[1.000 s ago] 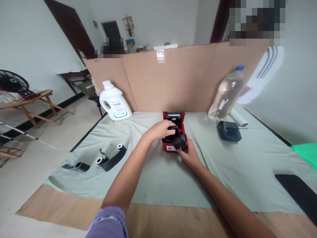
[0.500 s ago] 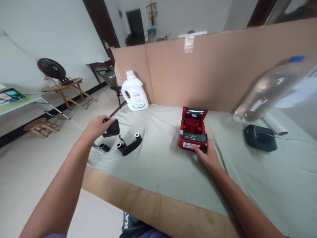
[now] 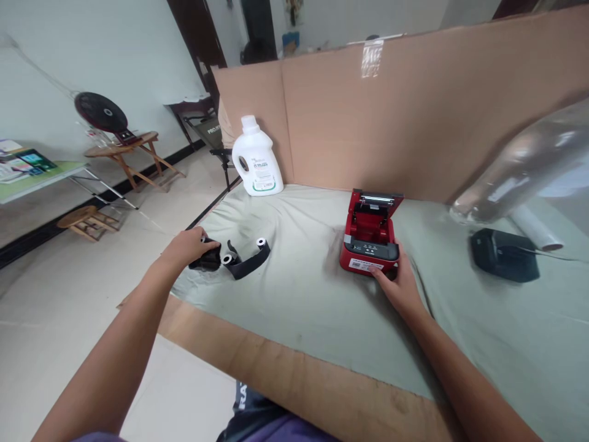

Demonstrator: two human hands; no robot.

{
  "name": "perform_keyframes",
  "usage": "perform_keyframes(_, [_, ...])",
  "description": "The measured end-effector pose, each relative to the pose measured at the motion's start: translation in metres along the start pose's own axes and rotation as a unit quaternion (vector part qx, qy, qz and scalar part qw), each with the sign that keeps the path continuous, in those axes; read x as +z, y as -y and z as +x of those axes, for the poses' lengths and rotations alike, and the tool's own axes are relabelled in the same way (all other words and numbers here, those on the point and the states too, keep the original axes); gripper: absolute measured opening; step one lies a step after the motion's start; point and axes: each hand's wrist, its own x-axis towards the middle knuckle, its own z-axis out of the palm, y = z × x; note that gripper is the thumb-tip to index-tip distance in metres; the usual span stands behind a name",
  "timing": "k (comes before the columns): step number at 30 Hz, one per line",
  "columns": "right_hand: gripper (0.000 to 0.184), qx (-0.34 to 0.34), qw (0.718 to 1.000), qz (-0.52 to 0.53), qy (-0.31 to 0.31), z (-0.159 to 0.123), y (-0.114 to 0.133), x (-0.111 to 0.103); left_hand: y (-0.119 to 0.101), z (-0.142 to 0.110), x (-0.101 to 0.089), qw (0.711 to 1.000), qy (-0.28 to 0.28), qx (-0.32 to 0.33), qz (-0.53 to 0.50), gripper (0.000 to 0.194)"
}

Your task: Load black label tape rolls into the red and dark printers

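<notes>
A red and black label printer (image 3: 368, 248) stands on the cloth with its lid raised, showing the red inner bay. My right hand (image 3: 400, 282) grips its front right corner, thumb on the white label at the front. To the left, my left hand (image 3: 191, 245) is closed on a small black boxy part (image 3: 209, 256), low over the cloth's left edge. Just right of that part lies a black thermal-transfer ribbon (image 3: 251, 265), stretched between two white-cored rolls. The fingers on the black part's far side are hidden.
A white detergent jug (image 3: 257, 159) stands before the cardboard panel (image 3: 368, 123). At right are a large clear plastic bottle (image 3: 519, 166), a white roll (image 3: 536, 227) and a dark corded device (image 3: 504, 255). The table's wooden front edge (image 3: 276, 350) runs close to me.
My left hand has lowered the black part towards the cloth beside the ribbon, and the loose dark roll there is now covered. The view has shifted slightly; my right hand stays on the printer.
</notes>
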Motion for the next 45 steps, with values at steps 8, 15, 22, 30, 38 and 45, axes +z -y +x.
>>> perform_keyframes(8, [0.09,0.023,1.0,0.0,0.004,0.0,-0.001,0.0,-0.018,-0.025,-0.023,0.996,0.022,-0.058,0.058,0.059])
perform_keyframes(15, [0.093,0.036,0.999,-0.008,0.009,0.0,0.002,-0.001,-0.019,-0.035,-0.012,0.996,-0.004,-0.061,0.066,0.064])
perform_keyframes(22, [0.094,0.036,0.999,-0.017,0.006,0.0,-0.001,-0.001,-0.021,-0.02,0.01,0.994,-0.025,-0.072,0.078,0.059])
perform_keyframes(30, [0.093,0.027,0.999,-0.026,0.006,0.0,-0.001,-0.001,-0.026,0.0,0.035,0.995,-0.029,-0.049,0.088,0.06])
perform_keyframes(38, [0.093,0.027,0.999,-0.02,0.006,0.0,-0.001,0.0,-0.03,-0.015,0.042,0.992,-0.096,-0.037,0.069,0.057])
perform_keyframes(45, [0.093,0.034,0.999,-0.02,0.007,0.0,-0.003,0.0,-0.05,-0.064,0.02,0.979,-0.2,0.016,-0.037,0.051])
